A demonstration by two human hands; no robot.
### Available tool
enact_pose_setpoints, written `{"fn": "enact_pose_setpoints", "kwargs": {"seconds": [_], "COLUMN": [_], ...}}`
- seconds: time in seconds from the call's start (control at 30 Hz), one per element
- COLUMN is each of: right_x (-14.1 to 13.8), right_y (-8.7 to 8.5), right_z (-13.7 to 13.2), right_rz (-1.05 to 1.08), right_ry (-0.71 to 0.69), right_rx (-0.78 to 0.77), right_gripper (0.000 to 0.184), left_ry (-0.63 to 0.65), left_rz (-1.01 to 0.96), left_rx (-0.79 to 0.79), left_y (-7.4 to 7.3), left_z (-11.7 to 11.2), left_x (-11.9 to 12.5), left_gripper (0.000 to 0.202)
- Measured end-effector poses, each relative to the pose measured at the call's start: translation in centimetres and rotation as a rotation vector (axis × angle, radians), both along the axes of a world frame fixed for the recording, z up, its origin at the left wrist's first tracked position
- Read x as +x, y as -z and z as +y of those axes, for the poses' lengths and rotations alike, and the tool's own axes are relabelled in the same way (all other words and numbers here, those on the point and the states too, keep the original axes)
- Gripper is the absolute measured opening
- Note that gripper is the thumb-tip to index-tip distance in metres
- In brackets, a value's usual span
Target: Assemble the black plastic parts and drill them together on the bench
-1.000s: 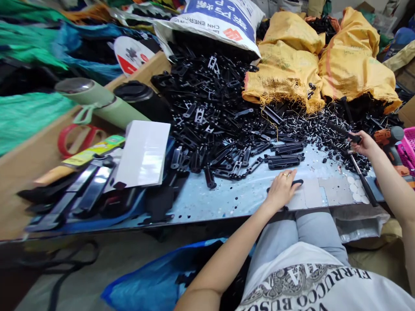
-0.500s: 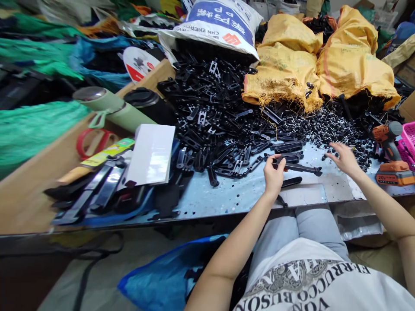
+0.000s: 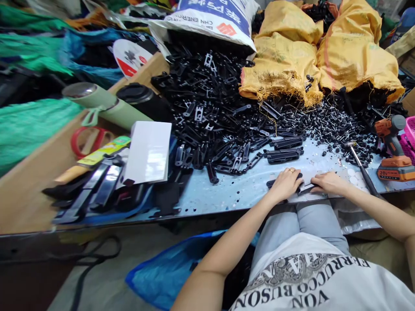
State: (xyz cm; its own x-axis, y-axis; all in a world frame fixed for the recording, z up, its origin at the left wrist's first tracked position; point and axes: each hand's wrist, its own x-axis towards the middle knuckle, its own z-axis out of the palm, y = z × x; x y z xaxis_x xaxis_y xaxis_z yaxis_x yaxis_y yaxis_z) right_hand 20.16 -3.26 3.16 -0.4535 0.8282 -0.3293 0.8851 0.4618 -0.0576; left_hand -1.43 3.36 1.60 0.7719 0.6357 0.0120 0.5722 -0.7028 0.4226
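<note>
At the front of the blue bench top, my left hand is closed over a long black plastic part; its ends show beyond the fingers. My right hand lies just to the right, fingertips closed on a thin black strip that reaches toward the left hand. Whether the strip belongs to the same part is hidden by the fingers. Behind the left hand rests a small stack of similar black parts. A hammer lies beside my right forearm.
Black plastic parts are heaped at the back, with loose screws to their right. Yellow sacks and a white sack stand behind. An orange cordless drill sits right; a green bottle and white box are left.
Both hands have come down close together at the bench's front edge. My right hand has left the screws, and the black part in my left hand has moved nearer. The hammer is now visible.
</note>
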Motion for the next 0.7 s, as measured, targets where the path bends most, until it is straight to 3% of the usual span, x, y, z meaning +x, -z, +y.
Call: {"fn": "enact_pose_setpoints", "kwargs": {"seconds": [0.2, 0.47, 0.6, 0.7], "right_x": [-2.4, -3.6, -2.7, -0.2], "right_y": [-0.7, -3.0, -2.3, -0.9], "right_z": [-1.2, -1.7, -1.8, -1.6], "right_rz": [-0.050, -0.050, -0.032, 0.058], "right_ry": [0.105, 0.093, 0.112, 0.162], "right_rx": [0.096, 0.212, 0.184, 0.152], "right_gripper": [0.040, 0.030, 0.031, 0.037], "left_ry": [0.010, 0.002, -0.003, 0.053], "left_rz": [-0.003, -0.188, -0.168, -0.057], "left_rx": [0.032, 0.081, 0.032, -0.030], "left_y": [-0.3, 1.1, 1.4, 1.0], "left_z": [-0.7, -0.9, -0.9, -0.3], "left_x": [-0.3, -1.2, -0.8, 1.3], "left_gripper": [0.064, 0.041, 0.044, 0.047]}}
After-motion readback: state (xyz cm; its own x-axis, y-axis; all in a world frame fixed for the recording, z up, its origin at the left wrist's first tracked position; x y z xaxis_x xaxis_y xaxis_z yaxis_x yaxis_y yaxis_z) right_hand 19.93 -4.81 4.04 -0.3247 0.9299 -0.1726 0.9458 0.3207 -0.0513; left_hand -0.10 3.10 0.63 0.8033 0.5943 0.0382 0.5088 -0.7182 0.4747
